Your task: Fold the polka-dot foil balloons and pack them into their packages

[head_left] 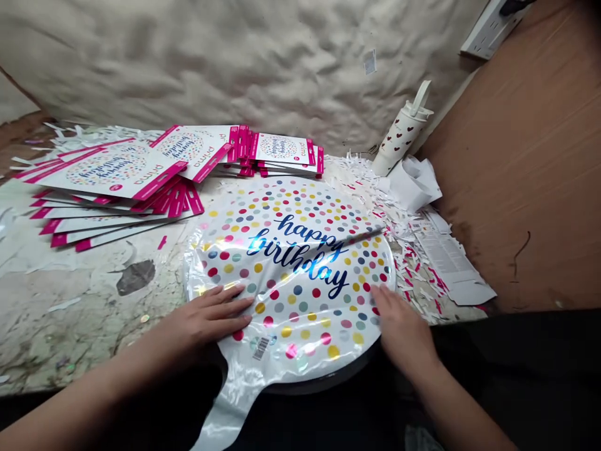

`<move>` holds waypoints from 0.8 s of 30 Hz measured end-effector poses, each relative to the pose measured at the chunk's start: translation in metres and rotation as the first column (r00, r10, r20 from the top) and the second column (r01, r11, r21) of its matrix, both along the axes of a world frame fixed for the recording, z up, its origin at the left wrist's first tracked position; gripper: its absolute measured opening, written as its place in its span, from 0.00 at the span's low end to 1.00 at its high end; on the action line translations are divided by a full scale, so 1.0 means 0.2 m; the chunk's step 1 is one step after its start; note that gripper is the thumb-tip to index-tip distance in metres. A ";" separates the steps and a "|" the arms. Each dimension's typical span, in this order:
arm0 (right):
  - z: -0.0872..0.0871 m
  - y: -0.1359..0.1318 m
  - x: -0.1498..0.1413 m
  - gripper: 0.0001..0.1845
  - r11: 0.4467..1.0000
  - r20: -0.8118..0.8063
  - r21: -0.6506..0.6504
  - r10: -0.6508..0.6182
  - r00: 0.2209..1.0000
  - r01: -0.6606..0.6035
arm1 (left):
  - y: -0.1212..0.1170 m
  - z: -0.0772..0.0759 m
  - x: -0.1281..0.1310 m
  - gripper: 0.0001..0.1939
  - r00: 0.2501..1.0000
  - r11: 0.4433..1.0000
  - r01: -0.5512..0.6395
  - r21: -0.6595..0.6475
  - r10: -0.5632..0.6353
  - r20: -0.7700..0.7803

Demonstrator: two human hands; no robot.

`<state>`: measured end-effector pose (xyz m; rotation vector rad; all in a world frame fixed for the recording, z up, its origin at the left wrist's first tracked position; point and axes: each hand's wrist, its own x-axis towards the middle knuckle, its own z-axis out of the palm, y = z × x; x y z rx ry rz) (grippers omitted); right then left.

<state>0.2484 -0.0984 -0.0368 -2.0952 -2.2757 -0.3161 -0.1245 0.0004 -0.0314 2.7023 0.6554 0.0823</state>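
Observation:
A flat, round foil balloon (300,313) with coloured dots and blue "happy birthday" lettering lies at the front edge of the table. Its long silvery tail (235,394) hangs over that edge toward me, near a small barcode. At the left rim further foil edges show beneath it; how many layers there are I cannot tell. My left hand (218,316) rests flat on the balloon's lower left, fingers stretched out. On the right rim lies my right hand (399,319), its fingers extended over the dotted foil; its thumb is hidden.
Fanned stacks of pink-edged printed packages (117,172) stand at the back left, with a smaller pile (284,150) beside them. A white heart-patterned bottle (401,141) leans at the back right near crumpled paper (413,181) and paper shreds (413,269). A brown panel (526,169) bounds the right.

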 end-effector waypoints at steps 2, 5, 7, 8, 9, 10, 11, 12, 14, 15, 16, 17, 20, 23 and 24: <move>0.01 0.05 0.10 0.26 0.996 0.023 -0.009 0.088 0.996 -0.088 | 0.01 0.00 -0.01 0.26 1.000 1.000 0.016 -0.002 -0.016 -0.008; 0.03 0.09 0.20 0.26 0.965 -0.032 -0.035 0.259 0.965 -0.260 | 0.03 0.00 -0.02 0.25 0.999 0.999 0.041 -0.009 -0.041 0.010; 0.05 0.08 0.24 0.22 0.969 -0.067 -0.077 0.230 0.971 -0.235 | 0.02 0.00 -0.03 0.25 0.998 0.999 0.054 -0.009 -0.054 0.012; 0.06 0.07 0.25 0.21 0.969 -0.093 -0.113 0.210 0.973 -0.220 | 0.02 0.00 -0.03 0.25 0.999 0.999 0.048 0.000 -0.048 0.010; 0.08 0.05 0.25 0.21 0.960 -0.135 -0.156 0.211 0.968 -0.231 | 0.01 0.00 -0.03 0.24 1.000 1.000 0.026 0.011 -0.026 0.008; 0.09 0.04 0.26 0.21 0.947 -0.193 -0.184 0.228 0.954 -0.263 | 0.00 0.00 -0.03 0.24 1.000 1.000 -0.014 0.025 0.014 0.008; 0.09 0.03 0.26 0.23 0.936 -0.256 -0.191 0.244 0.935 -0.296 | 0.00 0.01 -0.03 0.25 0.998 0.997 -0.063 0.039 0.063 0.011; 0.09 0.03 0.27 0.25 0.932 -0.316 -0.182 0.248 0.916 -0.315 | 0.00 0.02 -0.03 0.28 0.994 0.993 -0.112 0.049 0.111 0.012; 0.07 0.04 0.29 0.29 0.935 -0.406 -0.168 0.223 0.886 -0.313 | 0.02 0.04 -0.03 0.34 0.988 0.987 -0.152 0.044 0.153 -0.014; 0.05 0.05 0.32 0.31 0.936 -0.440 -0.183 0.196 0.876 -0.302 | 0.03 0.04 -0.04 0.35 0.989 0.989 -0.145 0.025 0.146 -0.038; 0.04 0.06 0.34 0.31 0.931 -0.480 -0.212 0.166 0.861 -0.297 | 0.05 0.05 -0.05 0.35 0.989 0.991 -0.131 -0.006 0.131 -0.062; 0.03 0.08 0.37 0.30 0.921 -0.531 -0.247 0.130 0.837 -0.300 | 0.07 0.06 -0.07 0.34 0.990 0.991 -0.120 -0.050 0.116 -0.075; 0.04 0.17 0.46 0.20 0.896 -0.720 -0.349 -0.068 0.691 -0.276 | 0.16 0.10 -0.10 0.22 0.978 0.952 -0.209 -0.225 0.209 -0.022; 0.10 0.32 0.52 0.17 0.833 -0.808 -0.488 -0.319 0.495 -0.259 | 0.29 0.16 -0.06 0.19 0.884 0.793 -0.426 -0.435 0.468 -0.011; 0.11 0.37 0.52 0.18 0.806 -0.805 -0.532 -0.387 0.450 -0.260 | 0.34 0.18 -0.04 0.22 0.833 0.720 -0.505 -0.476 0.550 -0.052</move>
